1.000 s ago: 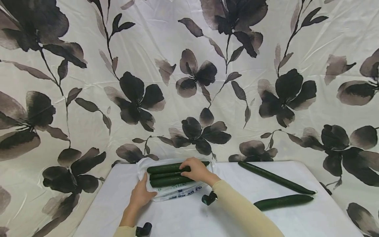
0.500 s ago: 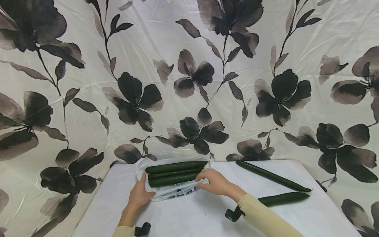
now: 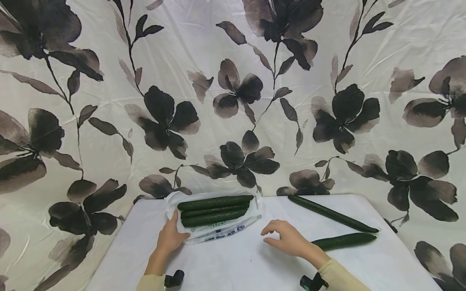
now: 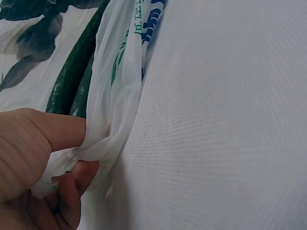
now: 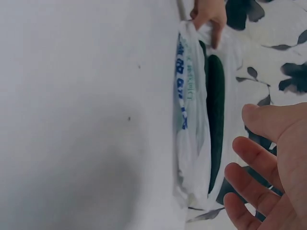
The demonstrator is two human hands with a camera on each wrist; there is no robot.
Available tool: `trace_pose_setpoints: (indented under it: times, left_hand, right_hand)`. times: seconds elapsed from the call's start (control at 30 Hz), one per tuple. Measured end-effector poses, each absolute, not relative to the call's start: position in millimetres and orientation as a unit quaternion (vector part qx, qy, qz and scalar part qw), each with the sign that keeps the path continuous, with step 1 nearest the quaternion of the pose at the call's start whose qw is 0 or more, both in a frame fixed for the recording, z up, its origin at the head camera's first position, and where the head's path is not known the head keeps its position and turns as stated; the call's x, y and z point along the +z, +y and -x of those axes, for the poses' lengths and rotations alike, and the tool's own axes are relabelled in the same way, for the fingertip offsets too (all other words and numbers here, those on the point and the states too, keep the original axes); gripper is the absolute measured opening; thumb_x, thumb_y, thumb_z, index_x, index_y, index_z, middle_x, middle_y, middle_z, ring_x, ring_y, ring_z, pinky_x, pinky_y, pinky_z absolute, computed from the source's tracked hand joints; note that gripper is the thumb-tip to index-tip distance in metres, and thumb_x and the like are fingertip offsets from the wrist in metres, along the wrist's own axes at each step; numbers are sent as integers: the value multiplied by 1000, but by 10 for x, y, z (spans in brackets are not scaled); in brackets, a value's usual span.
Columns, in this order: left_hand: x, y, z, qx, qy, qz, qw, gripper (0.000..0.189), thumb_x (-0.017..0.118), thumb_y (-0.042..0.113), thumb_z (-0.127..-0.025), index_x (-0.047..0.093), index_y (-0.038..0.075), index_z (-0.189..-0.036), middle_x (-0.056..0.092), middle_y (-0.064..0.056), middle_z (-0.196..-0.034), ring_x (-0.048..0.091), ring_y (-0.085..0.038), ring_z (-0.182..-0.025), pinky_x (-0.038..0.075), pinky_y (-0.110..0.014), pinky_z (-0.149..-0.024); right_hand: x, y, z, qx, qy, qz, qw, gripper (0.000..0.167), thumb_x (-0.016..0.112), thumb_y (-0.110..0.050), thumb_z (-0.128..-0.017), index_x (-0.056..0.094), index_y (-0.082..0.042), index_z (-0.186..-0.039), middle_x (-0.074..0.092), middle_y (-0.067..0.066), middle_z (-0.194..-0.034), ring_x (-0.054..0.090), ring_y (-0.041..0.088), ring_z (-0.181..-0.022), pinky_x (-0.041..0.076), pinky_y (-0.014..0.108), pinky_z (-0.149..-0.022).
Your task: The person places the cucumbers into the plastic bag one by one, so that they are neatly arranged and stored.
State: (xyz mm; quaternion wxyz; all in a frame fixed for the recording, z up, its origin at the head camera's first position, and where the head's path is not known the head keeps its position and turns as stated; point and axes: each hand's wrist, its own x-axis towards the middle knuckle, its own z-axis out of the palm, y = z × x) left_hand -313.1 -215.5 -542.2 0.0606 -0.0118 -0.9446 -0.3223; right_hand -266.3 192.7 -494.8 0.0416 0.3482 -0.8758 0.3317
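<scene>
A white plastic bag point(image 3: 251, 218) with blue and green print lies at the back of the table, with several long cucumbers point(image 3: 214, 218) side by side in its opening. My left hand point(image 3: 170, 235) grips the bag's left end; in the left wrist view its thumb and fingers pinch the thin plastic point(image 4: 112, 129). To the right of the bag, my right hand point(image 3: 285, 238) is over the table with fingers loosely bent and nothing in them. Close behind that wrist lies a cucumber point(image 3: 346, 241), partly covered by the right arm.
Another cucumber point(image 3: 333, 214) lies slanted at the back right of the white table point(image 3: 225, 266). A floral cloth point(image 3: 204, 133) hangs right behind the table's back edge. Each wrist carries a small black camera point(image 3: 175, 279).
My right hand has let go of the cucumbers in the bag, passed over its right rim and drawn back to the right. My left hand keeps its grip on the bag.
</scene>
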Motion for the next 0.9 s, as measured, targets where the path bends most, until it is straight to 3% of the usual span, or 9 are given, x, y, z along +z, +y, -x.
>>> trace_pose_setpoints:
  times: [0.5, 0.9]
  left_hand:
    - [-5438, -2165, 3132, -320, -946, 8, 52, 103, 80, 16, -75, 14, -13, -149, 32, -40, -142, 39, -56, -125, 36, -65, -97]
    - [-5460, -2154, 3129, -320, -946, 10, 61, 103, 81, 17, -74, 16, -13, -148, 33, -40, -142, 39, -56, -124, 35, -66, -97]
  right_hand:
    - [-5149, 2417, 2319, 333, -882, -316, 111, 15, 76, -9, -83, 73, -13, -97, 66, -14, -94, 61, 14, -84, 52, 35, -71]
    - [-5188, 2956, 2226, 339, -903, -224, 140, 22, 81, -10, -79, 72, -15, -98, 68, -12, -96, 65, 17, -88, 55, 36, -76]
